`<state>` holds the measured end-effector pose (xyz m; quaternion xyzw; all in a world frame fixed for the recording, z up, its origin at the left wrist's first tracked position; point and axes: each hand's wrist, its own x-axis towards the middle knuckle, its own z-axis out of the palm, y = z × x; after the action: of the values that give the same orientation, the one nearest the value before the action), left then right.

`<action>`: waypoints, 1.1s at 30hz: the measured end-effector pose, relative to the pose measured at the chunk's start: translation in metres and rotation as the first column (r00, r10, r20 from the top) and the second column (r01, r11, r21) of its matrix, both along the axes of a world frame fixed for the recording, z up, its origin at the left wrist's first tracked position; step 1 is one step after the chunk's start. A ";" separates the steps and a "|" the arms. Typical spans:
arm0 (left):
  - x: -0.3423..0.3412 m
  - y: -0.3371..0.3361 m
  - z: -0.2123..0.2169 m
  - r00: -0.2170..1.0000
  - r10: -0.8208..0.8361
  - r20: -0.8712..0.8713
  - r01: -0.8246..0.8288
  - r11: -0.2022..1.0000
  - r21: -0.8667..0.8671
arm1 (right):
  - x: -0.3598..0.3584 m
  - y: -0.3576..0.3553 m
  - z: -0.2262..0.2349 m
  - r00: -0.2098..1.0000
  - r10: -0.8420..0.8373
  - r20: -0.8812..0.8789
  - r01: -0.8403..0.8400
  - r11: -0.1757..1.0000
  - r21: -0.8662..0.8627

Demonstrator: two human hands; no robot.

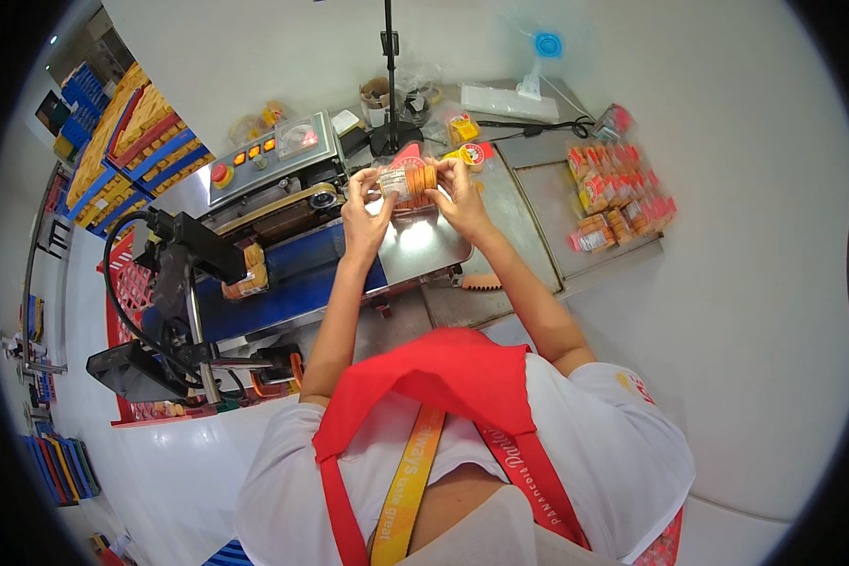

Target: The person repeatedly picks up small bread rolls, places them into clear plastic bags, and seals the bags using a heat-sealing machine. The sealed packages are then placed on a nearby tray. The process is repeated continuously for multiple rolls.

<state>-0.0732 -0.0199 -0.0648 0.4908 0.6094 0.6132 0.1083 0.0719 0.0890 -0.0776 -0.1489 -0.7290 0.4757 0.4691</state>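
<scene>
Between both my hands is a clear plastic pack of round orange-brown biscuits [415, 183], with a pale printed label on its left part. My left hand [365, 217] grips the pack's left end, its thumb on the near face. At the right end, my right hand [460, 203] pinches the pack with thumb and fingers. It is held up above the shiny metal plate [423, 247] at the end of a blue conveyor belt [307, 267]. A second pack of biscuits [246, 274] lies on that belt, to the left of my hands.
A control box with lit buttons [272, 157] stands behind the belt. A black device on a metal post [203, 247] overhangs the belt's left part. Several biscuit packs [618, 189] lie on the metal table at right. A black stand [388, 85] rises behind my hands.
</scene>
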 end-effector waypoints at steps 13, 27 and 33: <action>0.004 0.003 -0.001 0.979 0.019 -0.204 -0.055 0.983 -0.173 | 0.005 -0.024 0.066 0.953 -0.230 0.199 0.249 0.966 -0.075; 0.008 -0.001 0.007 0.987 -0.035 -0.157 0.009 0.987 -0.161 | -0.030 -0.031 0.132 0.767 -0.615 -0.184 0.600 0.585 0.546; 0.000 -0.003 -0.006 0.991 -0.028 -0.132 0.006 0.986 -0.164 | 0.007 -0.004 0.072 0.870 -0.454 0.193 0.368 0.858 0.359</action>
<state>-0.0737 -0.0226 -0.0706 0.5254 0.6593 0.5260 0.1122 0.0794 0.0846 -0.0054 -0.2902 -0.8025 0.2176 0.4738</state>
